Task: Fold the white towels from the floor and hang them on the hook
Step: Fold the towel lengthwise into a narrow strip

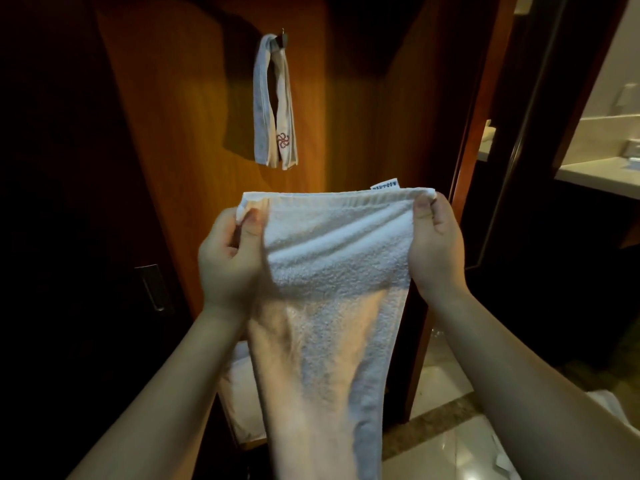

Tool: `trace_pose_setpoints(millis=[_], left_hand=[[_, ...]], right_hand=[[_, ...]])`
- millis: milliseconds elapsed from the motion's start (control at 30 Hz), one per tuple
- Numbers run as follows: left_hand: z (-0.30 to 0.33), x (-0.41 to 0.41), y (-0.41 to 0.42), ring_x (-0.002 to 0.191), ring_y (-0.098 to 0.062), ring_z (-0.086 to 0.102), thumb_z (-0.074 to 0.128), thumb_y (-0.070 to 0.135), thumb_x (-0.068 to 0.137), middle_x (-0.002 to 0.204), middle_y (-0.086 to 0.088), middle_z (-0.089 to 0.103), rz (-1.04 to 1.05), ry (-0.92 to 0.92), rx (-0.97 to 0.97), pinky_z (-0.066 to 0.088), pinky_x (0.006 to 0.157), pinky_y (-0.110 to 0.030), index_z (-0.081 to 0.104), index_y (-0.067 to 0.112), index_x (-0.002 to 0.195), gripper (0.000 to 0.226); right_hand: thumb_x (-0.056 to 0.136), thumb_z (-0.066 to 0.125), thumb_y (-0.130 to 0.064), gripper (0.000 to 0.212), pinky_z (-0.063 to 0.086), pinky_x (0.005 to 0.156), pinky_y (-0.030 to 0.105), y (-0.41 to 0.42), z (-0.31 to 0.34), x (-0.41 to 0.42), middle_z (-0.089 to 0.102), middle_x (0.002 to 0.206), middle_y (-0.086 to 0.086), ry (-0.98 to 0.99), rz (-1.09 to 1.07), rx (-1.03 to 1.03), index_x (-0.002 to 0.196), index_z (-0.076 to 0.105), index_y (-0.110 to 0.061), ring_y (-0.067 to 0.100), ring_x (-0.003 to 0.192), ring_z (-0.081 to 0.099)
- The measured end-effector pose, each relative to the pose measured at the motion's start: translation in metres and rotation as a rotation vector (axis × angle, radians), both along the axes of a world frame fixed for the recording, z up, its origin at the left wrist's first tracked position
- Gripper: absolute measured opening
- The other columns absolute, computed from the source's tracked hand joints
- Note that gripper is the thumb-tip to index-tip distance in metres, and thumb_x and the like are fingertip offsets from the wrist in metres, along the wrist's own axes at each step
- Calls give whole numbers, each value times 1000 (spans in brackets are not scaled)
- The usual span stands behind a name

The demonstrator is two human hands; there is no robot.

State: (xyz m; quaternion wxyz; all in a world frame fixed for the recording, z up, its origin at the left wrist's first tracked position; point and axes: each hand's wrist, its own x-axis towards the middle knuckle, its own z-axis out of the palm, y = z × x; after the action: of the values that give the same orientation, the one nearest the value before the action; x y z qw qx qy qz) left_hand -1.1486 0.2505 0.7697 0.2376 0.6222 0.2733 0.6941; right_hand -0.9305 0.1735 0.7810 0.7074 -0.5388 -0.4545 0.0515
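Note:
I hold a white towel [332, 271] up in front of me by its top edge. My left hand [228, 261] pinches its left corner and my right hand [436, 244] pinches its right corner, where a small label sticks up. The towel hangs down long and narrows toward the bottom of the view. Above it, a folded white towel with a red emblem [273, 105] hangs from a hook [282, 38] on the wooden panel. More white cloth [239, 386] lies low behind the held towel, partly hidden.
The wooden wall panel [194, 133] stands straight ahead, with a dark door and its metal handle [154, 287] to the left. A doorway on the right shows a bathroom counter [595, 171]. Glossy tiled floor [446, 441] lies at the lower right, with white fabric [609, 410] at the edge.

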Motion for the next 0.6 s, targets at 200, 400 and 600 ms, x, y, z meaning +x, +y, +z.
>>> trace_pose_setpoints(millis=[200,400,600], left_hand=[[7,-5,-4,70,-11,66,60,53,92,76,5,72,-309,-10,-265,53,62,-25,74,27,80,32],[5,-4,-3,74,-6,69,55,49,97,78,11,74,-125,-36,-214,52,61,-22,75,38,79,29],[6,-1,-4,61,-12,54,58,38,96,63,4,58,-71,-101,-137,41,53,-25,63,8,67,42]], right_hand=[[107,40,-45,32,42,60,9,-3,5,5,60,74,-24,3,116,-22,83,62,-48,-6,66,54],[105,41,-47,30,45,62,10,-4,-2,10,65,80,-22,12,134,-9,88,66,-48,-4,74,61],[101,43,-57,28,51,71,25,-6,-8,15,71,92,-13,40,148,-28,97,68,-44,6,84,69]])
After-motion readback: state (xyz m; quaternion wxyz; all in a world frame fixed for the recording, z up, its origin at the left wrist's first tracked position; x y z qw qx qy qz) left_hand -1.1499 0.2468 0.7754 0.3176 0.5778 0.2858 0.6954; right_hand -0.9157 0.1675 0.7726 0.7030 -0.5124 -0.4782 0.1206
